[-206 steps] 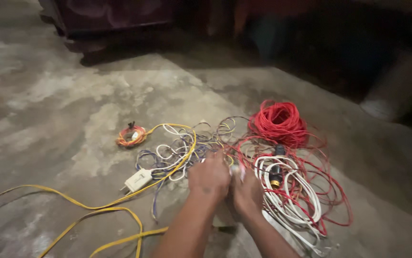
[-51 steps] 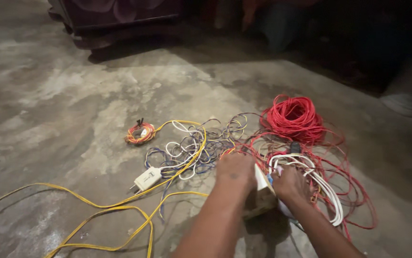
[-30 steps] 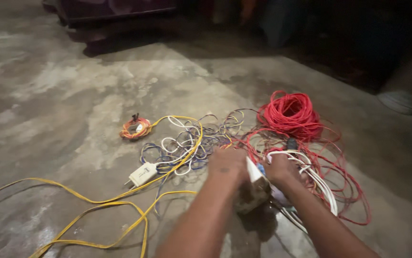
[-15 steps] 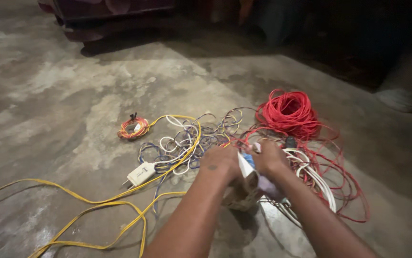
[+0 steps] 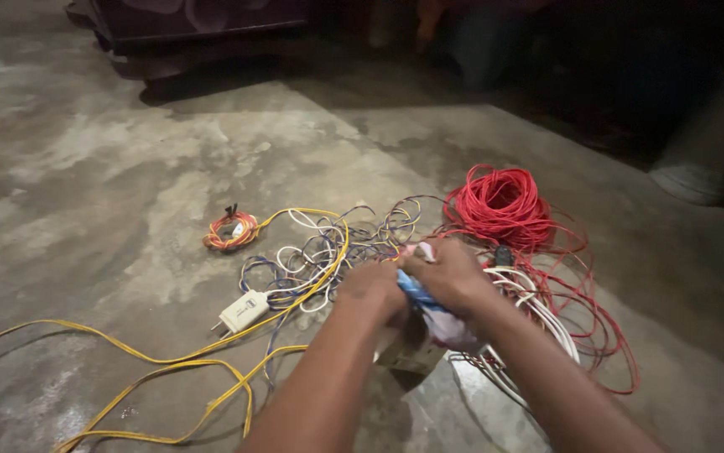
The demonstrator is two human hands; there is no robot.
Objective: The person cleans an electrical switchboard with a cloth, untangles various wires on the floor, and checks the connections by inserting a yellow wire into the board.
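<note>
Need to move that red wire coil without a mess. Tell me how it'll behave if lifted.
The red wire coil would probably flop and sag, since its loops look loose. Strands trail into the white cables, so it likely snags and drags them. Probably light for its bulk.

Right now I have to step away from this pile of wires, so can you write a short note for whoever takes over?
Left hand and right hand are together over the tangle of wires, both closed on a blue and white bundle; a pale box sits just beneath. Red wire coil lies beyond the right hand, white cable beside it. White plug on the yellow cord lies left, small orange coil further off. Wires are mostly unsorted on the concrete floor.
</note>
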